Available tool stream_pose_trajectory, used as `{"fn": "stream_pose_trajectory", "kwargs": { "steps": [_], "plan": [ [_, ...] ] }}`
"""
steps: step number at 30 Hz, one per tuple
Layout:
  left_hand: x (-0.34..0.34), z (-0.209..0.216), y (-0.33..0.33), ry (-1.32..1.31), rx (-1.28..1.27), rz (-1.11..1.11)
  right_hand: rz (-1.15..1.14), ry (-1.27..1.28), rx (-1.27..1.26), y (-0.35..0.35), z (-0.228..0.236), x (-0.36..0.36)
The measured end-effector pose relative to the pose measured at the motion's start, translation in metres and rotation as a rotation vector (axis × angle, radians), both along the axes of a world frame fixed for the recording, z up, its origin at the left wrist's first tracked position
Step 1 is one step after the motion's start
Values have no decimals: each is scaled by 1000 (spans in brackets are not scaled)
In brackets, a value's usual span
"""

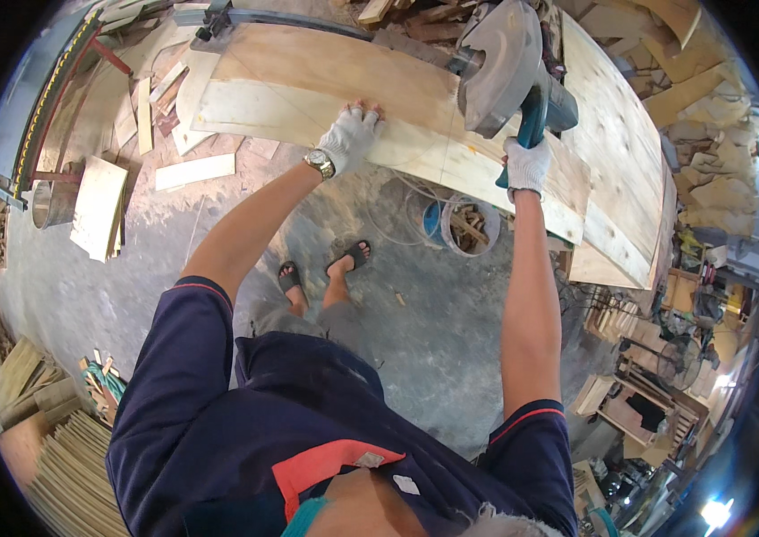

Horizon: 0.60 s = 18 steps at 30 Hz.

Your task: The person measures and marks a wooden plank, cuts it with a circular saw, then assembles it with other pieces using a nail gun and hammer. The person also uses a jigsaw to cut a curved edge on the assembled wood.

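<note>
My left hand (350, 140), in a white glove with bare fingertips, lies on a long pale wooden board (259, 109) with its fingers stretched out. My right hand (528, 167), gloved too, is wrapped round the teal handle of a miter saw (498, 76). The saw's grey guard and round blade stand above the board, to the right of my left hand. Whether the blade touches the wood cannot be made out. Behind the pale board runs a browner wooden surface (335, 63). A thin line crosses the board between my hands.
Large plywood sheets (617, 134) lie right of the saw. Below the board's front edge stands a white bucket of wood scraps (472, 228), beside looping cable. Offcuts (196, 172) litter the floor at left. Stacked strips (75, 483) stand lower left, and a fan (679, 358) at right.
</note>
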<state>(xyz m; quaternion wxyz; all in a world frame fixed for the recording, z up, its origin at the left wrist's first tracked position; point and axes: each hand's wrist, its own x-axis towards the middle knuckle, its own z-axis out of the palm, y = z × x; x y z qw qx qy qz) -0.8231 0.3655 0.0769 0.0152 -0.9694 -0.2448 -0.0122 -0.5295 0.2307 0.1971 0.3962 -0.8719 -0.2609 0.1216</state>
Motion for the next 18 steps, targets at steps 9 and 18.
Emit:
{"fn": "stream_pose_trajectory", "kwargs": {
  "steps": [9, 18],
  "plan": [
    [1, 2, -4, -13, -27, 8, -9, 34, -16, -2, 6, -5],
    [3, 3, -5, 67, -16, 18, -27, 10, -13, -2, 4, -5]
  ]
}}
